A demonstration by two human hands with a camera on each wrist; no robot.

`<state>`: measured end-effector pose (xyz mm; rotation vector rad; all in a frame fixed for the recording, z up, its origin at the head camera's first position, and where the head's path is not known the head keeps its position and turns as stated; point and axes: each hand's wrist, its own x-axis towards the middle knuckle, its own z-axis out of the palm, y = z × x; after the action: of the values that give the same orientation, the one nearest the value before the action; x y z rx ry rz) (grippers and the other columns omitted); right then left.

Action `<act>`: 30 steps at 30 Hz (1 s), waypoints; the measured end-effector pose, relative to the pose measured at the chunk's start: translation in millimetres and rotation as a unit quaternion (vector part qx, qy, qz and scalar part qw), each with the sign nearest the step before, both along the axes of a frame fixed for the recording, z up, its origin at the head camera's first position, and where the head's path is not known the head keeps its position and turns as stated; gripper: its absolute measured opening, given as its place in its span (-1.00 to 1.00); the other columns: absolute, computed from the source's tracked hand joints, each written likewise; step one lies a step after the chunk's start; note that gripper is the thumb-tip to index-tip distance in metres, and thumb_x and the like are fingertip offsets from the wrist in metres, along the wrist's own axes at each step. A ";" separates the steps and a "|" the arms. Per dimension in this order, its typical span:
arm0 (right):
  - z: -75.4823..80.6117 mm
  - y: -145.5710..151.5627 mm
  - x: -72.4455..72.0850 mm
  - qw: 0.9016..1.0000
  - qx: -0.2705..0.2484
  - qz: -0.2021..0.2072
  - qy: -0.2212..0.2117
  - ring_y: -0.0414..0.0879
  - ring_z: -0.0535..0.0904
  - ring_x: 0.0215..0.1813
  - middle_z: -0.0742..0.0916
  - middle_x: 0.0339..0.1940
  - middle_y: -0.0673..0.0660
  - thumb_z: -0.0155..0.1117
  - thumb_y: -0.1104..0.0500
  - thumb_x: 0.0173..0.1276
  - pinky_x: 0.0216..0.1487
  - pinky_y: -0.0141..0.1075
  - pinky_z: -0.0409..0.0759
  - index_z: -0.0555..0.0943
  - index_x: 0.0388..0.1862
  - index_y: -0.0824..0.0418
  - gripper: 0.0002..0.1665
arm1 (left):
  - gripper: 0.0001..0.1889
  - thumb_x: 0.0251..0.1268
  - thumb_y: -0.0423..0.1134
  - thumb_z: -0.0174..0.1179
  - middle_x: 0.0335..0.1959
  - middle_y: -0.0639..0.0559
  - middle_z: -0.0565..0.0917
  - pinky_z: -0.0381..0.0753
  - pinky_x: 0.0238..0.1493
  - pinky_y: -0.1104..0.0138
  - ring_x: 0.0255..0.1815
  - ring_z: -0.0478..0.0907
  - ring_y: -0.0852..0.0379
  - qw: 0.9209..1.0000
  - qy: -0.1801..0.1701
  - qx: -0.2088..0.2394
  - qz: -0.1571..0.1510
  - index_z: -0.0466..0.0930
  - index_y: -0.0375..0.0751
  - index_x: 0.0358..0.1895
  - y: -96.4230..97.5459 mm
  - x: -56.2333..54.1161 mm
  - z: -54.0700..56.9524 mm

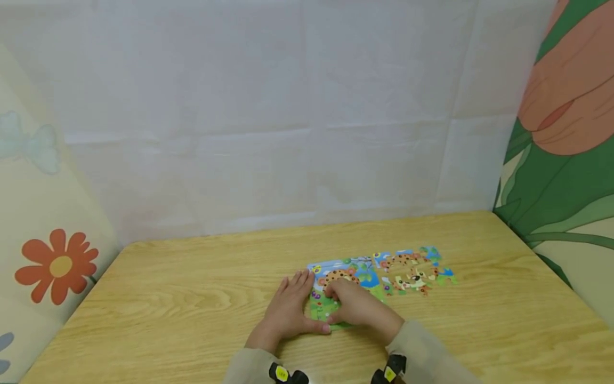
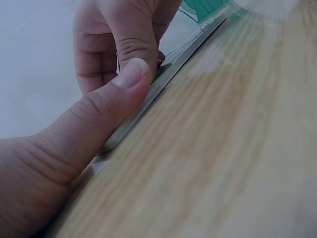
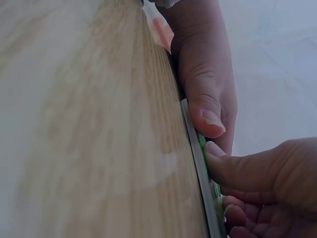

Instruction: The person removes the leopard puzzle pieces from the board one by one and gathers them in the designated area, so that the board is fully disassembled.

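Observation:
A jigsaw puzzle board [image 1: 366, 277] with a spotted animal on blue and green lies flat on the wooden table. My left hand [image 1: 290, 306] rests at its left side with fingers stretched along that edge, and the thumb [image 2: 111, 94] lies against the near edge. Over the board's lower middle is my right hand [image 1: 357, 304], fingers curled down, thumb tip [image 3: 218, 151] on the green border close to the left thumb. Whether the right fingers hold a piece I cannot tell. Part of the picture is hidden beneath the right hand.
Several puzzle pieces [image 1: 414, 277] with matching spotted-animal parts lie grouped against the board's right side, with gaps between some. The wooden table [image 1: 201, 293] runs back to a white sheet [image 1: 240, 117]. Printed flower panels [image 1: 566, 122] stand at both sides.

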<state>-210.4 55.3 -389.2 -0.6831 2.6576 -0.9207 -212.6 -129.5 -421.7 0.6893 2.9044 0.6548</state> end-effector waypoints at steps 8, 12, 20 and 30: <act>0.7 -3.7 -3.4 1.000 0.007 -0.014 -0.007 -0.16 0.33 -0.39 0.47 -0.46 0.02 0.53 0.24 -0.10 -0.37 -0.36 0.35 0.48 -0.30 0.24 -0.58 | 0.25 -0.30 0.44 0.27 0.47 -0.17 0.01 -0.24 0.45 -0.02 0.49 -0.12 -0.12 1.000 -0.002 0.000 0.002 -0.01 -0.29 0.44 -0.3 0.0 -3.2; 1.2 -4.4 -4.1 1.000 -0.006 -0.020 -0.015 -0.15 0.32 -0.40 0.45 -0.46 0.03 0.53 0.25 -0.10 -0.40 -0.36 0.33 0.42 -0.30 0.21 -0.53 | 0.26 -0.31 0.43 0.29 0.47 -0.18 0.01 -0.25 0.45 -0.03 0.49 -0.12 -0.13 1.000 -0.001 0.000 0.003 -0.01 -0.30 0.44 -0.1 -0.4 -2.0; 0.6 -4.1 0.8 0.999 -0.030 -0.036 -0.003 -0.12 0.35 -0.31 0.46 -0.36 0.04 0.53 0.27 -0.13 -0.31 -0.31 0.40 0.41 -0.27 0.22 -0.50 | 0.25 -0.30 0.43 0.29 0.47 -0.19 0.01 -0.25 0.45 -0.02 0.49 -0.12 -0.13 1.000 0.002 -0.002 0.001 -0.01 -0.30 0.44 0.3 -0.8 0.1; -5.4 -6.8 7.0 0.994 -0.067 -0.083 -0.002 -0.03 0.53 -0.25 0.64 -0.25 0.16 0.50 0.31 -0.20 -0.35 -0.26 0.49 0.38 -0.26 0.12 -0.45 | 0.25 -0.31 0.40 0.31 0.46 -0.19 0.04 -0.23 0.45 -0.03 0.48 -0.10 -0.13 1.000 0.005 0.002 0.002 0.01 -0.31 0.43 0.3 -1.1 -0.8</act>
<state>-203.4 48.5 -394.6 -0.4921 2.7005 -1.1530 -213.8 -129.3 -422.5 0.6900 2.9156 0.6589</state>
